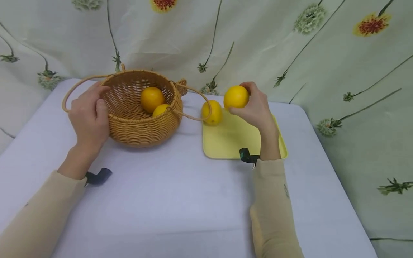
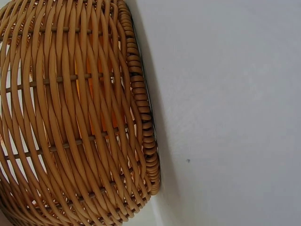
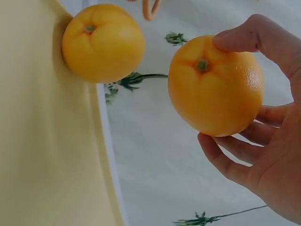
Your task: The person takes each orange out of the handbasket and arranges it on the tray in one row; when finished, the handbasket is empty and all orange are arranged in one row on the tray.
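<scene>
My right hand (image 1: 256,107) holds an orange (image 1: 236,96) between thumb and fingertips, raised above a yellow tray (image 1: 232,143). In the right wrist view the thumb lies on the orange (image 3: 214,89) near its green stem end. Another orange (image 1: 212,112) sits at the tray's back left corner. A round wicker basket (image 1: 142,130) stands left of the tray with two oranges (image 1: 152,99) visible inside. At its left side, my left hand (image 1: 88,114) grips the rim. The left wrist view shows the basket's woven wall (image 2: 70,113) up close, with the fingers hardly in sight.
Two thin loop handles (image 1: 75,86) hang outward from the basket's sides, the right one (image 1: 206,102) reaching in front of the orange on the tray. A white cloth (image 1: 167,200) covers the table. Behind it hangs a flower-patterned curtain (image 1: 180,39).
</scene>
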### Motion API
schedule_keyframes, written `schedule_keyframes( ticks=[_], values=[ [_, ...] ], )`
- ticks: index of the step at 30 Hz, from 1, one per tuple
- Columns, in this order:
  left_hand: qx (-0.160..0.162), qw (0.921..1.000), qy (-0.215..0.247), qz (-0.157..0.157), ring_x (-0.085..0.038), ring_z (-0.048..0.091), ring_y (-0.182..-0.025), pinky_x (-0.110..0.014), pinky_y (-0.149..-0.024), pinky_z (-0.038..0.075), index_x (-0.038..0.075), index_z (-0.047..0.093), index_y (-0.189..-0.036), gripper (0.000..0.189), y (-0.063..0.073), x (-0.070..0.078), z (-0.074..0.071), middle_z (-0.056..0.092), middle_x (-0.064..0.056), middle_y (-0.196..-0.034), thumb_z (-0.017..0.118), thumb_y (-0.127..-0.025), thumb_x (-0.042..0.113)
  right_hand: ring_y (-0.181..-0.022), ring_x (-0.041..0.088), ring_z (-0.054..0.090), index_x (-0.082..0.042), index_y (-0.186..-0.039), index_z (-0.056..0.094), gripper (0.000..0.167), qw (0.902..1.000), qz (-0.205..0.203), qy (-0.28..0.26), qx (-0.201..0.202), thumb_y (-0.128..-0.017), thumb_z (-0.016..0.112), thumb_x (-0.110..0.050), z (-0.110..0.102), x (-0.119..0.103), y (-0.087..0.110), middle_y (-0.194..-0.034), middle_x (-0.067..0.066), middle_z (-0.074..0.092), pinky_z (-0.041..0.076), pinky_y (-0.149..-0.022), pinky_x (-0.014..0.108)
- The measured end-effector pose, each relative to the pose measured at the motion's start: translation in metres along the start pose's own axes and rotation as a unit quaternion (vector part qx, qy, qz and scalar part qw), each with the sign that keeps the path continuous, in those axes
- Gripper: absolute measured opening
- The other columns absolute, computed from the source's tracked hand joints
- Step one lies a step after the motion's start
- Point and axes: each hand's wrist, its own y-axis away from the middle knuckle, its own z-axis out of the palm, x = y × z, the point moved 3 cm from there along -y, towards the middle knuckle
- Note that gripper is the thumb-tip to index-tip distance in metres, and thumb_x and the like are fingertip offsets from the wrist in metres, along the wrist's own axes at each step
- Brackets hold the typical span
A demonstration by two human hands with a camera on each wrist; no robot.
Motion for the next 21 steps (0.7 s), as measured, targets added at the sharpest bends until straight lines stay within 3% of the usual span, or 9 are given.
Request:
schedule_keyframes(
  ticks=[4, 8, 13, 17, 21],
  values=[
    [0.004, 1.0000, 0.002, 0.000, -0.033, 0.066, -0.131, -0.066, -0.087, 0.045, -0.001, 0.076, -0.120, 0.050, 0.000, 0.000, 0.000, 0.074, -0.016, -0.130, 0.036, -0.098, 0.022, -0.118, 0.032, 0.059, -0.007, -0.146, 0.047, 0.078, 0.9997, 0.021, 0.006, -0.011, -0.077, 0.082, -0.021, 0.007, 0.013, -0.004, -0.142, 0.014, 0.059, 0.052, -0.102, 0.050],
    [0.008, 1.0000, 0.003, -0.003, -0.034, 0.067, -0.130, -0.066, -0.092, 0.048, -0.001, 0.076, -0.119, 0.050, 0.000, 0.000, 0.000, 0.074, -0.016, -0.130, 0.037, -0.098, 0.022, -0.118, 0.034, 0.058, -0.006, -0.146, 0.047, 0.079, 0.9992, 0.034, 0.010, -0.020, -0.077, 0.082, -0.019, 0.016, 0.028, -0.008, -0.142, 0.015, 0.059, 0.050, -0.103, 0.052],
    [0.007, 0.9999, 0.003, -0.009, -0.036, 0.067, -0.129, -0.064, -0.087, 0.045, -0.001, 0.076, -0.119, 0.052, 0.000, 0.000, 0.000, 0.073, -0.015, -0.132, 0.036, -0.097, 0.024, -0.124, 0.036, 0.055, -0.008, -0.151, 0.046, 0.079, 0.9958, 0.058, 0.024, -0.067, -0.080, 0.080, -0.012, 0.033, 0.044, -0.012, -0.148, 0.014, 0.056, 0.047, -0.108, 0.054],
    [0.006, 1.0000, 0.002, -0.005, -0.036, 0.067, -0.129, -0.062, -0.085, 0.043, -0.002, 0.075, -0.119, 0.052, 0.000, 0.000, 0.000, 0.073, -0.015, -0.132, 0.035, -0.098, 0.023, -0.130, 0.036, 0.052, -0.010, -0.156, 0.044, 0.080, 0.9924, 0.064, 0.032, -0.100, -0.083, 0.077, -0.010, 0.042, 0.050, -0.012, -0.154, 0.013, 0.052, 0.043, -0.113, 0.055],
    [0.005, 1.0000, 0.003, -0.002, -0.036, 0.067, -0.130, -0.060, -0.083, 0.042, -0.002, 0.075, -0.119, 0.051, 0.000, 0.000, 0.002, 0.073, -0.016, -0.131, 0.036, -0.098, 0.023, -0.131, 0.036, 0.052, -0.012, -0.158, 0.042, 0.083, 0.9923, 0.069, 0.028, -0.099, -0.083, 0.079, -0.011, 0.043, 0.050, -0.011, -0.156, 0.013, 0.051, 0.042, -0.114, 0.055]
  ],
)
